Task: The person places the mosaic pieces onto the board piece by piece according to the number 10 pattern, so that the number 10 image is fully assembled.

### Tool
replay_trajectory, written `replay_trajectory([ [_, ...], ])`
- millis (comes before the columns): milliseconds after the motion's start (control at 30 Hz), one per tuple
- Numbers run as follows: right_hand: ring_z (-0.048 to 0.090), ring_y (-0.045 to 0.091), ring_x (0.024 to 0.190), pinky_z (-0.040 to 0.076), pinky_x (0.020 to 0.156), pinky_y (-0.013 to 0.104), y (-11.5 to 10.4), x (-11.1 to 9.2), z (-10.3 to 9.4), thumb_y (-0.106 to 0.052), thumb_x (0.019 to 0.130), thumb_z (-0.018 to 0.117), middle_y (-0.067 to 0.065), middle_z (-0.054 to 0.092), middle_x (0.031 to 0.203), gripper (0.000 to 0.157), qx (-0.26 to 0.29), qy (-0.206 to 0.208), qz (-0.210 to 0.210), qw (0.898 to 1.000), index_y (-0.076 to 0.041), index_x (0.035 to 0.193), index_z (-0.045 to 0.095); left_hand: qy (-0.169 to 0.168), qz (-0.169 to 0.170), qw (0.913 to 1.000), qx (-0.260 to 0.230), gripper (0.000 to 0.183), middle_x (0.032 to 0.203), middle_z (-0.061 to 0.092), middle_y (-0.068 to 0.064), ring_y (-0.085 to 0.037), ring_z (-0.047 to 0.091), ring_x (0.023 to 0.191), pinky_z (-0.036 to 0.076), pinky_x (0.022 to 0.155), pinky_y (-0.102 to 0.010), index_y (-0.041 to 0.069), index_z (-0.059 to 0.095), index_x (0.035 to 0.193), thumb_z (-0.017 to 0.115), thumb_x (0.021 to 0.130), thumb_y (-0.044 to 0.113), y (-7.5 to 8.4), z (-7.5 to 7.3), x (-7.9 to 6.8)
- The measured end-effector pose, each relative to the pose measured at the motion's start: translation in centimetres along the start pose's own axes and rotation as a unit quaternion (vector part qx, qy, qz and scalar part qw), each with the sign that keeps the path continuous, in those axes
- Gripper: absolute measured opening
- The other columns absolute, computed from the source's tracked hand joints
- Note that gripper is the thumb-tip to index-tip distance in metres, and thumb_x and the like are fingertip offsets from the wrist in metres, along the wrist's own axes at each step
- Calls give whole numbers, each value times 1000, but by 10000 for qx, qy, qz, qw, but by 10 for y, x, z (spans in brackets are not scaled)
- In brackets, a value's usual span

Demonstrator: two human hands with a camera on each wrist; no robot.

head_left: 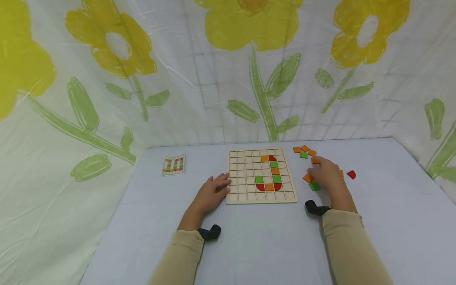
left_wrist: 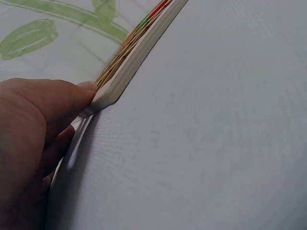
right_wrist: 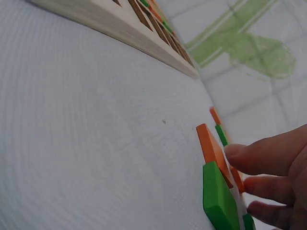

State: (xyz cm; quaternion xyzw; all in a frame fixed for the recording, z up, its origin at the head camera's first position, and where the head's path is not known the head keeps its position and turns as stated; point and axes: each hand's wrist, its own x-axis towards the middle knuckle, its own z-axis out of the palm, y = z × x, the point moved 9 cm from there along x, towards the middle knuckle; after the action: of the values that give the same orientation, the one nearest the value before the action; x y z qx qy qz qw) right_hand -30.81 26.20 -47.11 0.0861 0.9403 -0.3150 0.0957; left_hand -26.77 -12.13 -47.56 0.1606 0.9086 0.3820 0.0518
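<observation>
Sleeves [head_left: 352,245] lay nearest. Left hand [head_left: 210,194], fingers relaxed, touched left edge of board [head_left: 242,169], probably steadying it; right hand [head_left: 327,176], unclenched, hovered at loose tiles [head_left: 308,177] beside board, likely kept within reach.

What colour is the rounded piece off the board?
The rounded piece is red, clearest in the head view.

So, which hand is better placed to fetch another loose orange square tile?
Probably the right hand: it's among loose orange square tiles, while the left hand is at the wooden grid board's left edge.
</observation>
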Motion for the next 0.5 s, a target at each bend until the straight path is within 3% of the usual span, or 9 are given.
replay_trajectory([
  [133, 40, 48, 131, 37, 108, 65, -11, -2, 2, -20, 97, 59, 27, 48, 142, 42, -90, 219, -399, 9989, -1, 135, 57, 13, -19, 10000, -16, 38, 151, 45, 9, -12, 36, 144, 12, 127, -37, 14, 63, 133, 62, 98, 27, 0, 0, -1],
  [233, 44, 45, 128, 38, 108, 63, -20, -3, 4, -17, 95, 63, 25, 54, 134, 29, -152, 338, -632, 9973, -3, 120, 68, 13, -39, 10000, -29, 37, 151, 45, 9, -12, 36, 144, 12, 127, -37, 14, 63, 133, 62, 98, 27, 1, -1, -1],
  [333, 47, 42, 125, 39, 107, 62, -27, -4, 7, -17, 94, 66, 23, 57, 130, 27, -214, 324, -730, 9966, -4, 118, 69, 15, -62, 10000, -43, 37, 152, 45, 9, -11, 36, 144, 12, 127, -37, 14, 63, 133, 62, 98, 26, 2, -1, -1],
  [500, 50, 41, 117, 44, 103, 59, -33, -6, 6, -16, 92, 69, 23, 57, 123, 40, -222, 366, -891, 9951, -3, 129, 63, 25, -88, 9999, -80, 37, 152, 45, 9, -11, 36, 144, 12, 127, -37, 14, 63, 133, 63, 97, 26, 2, -1, -2],
])
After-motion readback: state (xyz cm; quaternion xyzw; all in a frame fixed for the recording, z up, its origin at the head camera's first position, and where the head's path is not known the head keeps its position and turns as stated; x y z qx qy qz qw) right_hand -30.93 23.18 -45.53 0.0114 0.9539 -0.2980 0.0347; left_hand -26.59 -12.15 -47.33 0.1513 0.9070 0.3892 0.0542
